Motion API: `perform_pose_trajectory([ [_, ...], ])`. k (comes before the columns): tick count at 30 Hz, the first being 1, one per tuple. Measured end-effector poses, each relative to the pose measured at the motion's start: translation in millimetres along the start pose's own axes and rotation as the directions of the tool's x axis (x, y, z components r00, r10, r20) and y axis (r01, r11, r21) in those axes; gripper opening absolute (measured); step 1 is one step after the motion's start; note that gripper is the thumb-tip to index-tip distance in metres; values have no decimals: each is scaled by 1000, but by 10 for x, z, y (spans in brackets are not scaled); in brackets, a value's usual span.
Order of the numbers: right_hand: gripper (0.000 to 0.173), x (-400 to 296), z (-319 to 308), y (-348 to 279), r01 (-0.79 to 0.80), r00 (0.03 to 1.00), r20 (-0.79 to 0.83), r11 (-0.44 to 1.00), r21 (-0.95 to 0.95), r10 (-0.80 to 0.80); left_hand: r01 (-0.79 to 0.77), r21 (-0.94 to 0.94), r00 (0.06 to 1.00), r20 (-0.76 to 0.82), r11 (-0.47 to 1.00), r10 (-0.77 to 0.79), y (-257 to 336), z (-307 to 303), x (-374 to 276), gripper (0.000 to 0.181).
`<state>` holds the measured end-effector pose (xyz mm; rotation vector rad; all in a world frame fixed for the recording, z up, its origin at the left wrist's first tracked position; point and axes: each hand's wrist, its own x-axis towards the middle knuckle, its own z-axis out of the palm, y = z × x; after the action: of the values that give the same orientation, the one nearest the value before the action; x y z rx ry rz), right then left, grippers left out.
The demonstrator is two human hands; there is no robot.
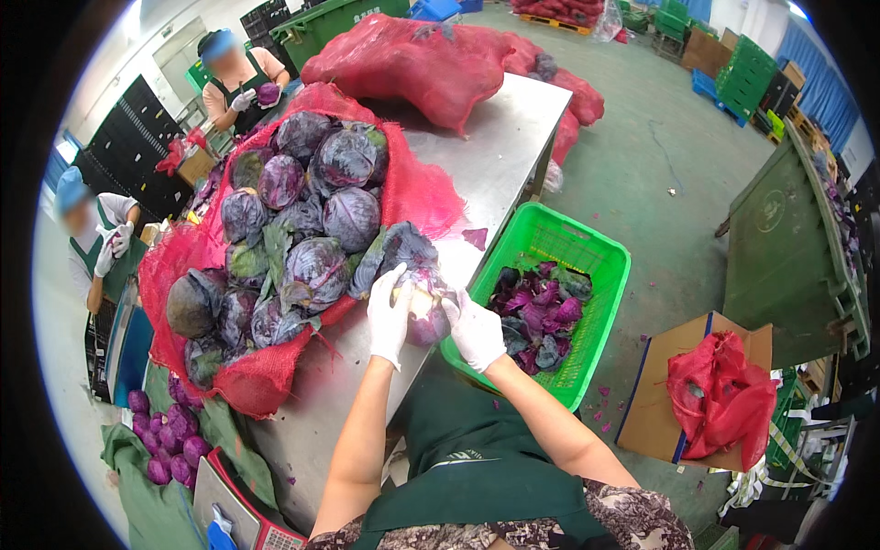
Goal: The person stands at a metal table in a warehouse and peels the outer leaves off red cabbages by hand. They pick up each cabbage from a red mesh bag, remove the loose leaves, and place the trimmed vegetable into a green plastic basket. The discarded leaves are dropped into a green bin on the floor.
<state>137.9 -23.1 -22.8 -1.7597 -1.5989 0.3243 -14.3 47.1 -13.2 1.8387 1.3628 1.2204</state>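
Between my two white-gloved hands is a red cabbage (427, 326), its pale stem end turned up and dark outer leaves (407, 249) spread loose on its far side. My left hand (389, 313) grips the cabbage from the left, thumb near the stem. From the right, my right hand (476, 331) holds it with fingers bent against the leaves. The cabbage is over the front edge of the steel table (323, 392). Just left of it, an opened red mesh sack (254, 385) is full of untrimmed red cabbages (317, 265).
A green plastic crate (612, 295) with stripped leaves (540, 313) stands at my right. Filled red sacks (412, 62) lie at the table's far end. A scale (230, 509) and peeled cabbages (172, 440) are lower left. Two co-workers (240, 89) handle cabbages. A carton (650, 392) holds red mesh.
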Motion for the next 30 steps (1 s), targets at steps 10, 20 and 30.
perform_pose_trajectory([
  [10, 38, 697, 243, 854, -283, 959, 39, 955, 94, 280, -62, 35, 994, 96, 997, 58, 93, -119, -248, 48],
  [20, 55, -54, -226, 176, -43, 994, 109, 978, 203, 21, 208, 367, 937, 193, 907, -293, 421, -396, -294, 70],
  [30, 45, -454, -348, 447, 14, 982, 186, 990, 143, -40, 261, -280, 963, 139, 924, -230, 73, -275, -104, 56],
])
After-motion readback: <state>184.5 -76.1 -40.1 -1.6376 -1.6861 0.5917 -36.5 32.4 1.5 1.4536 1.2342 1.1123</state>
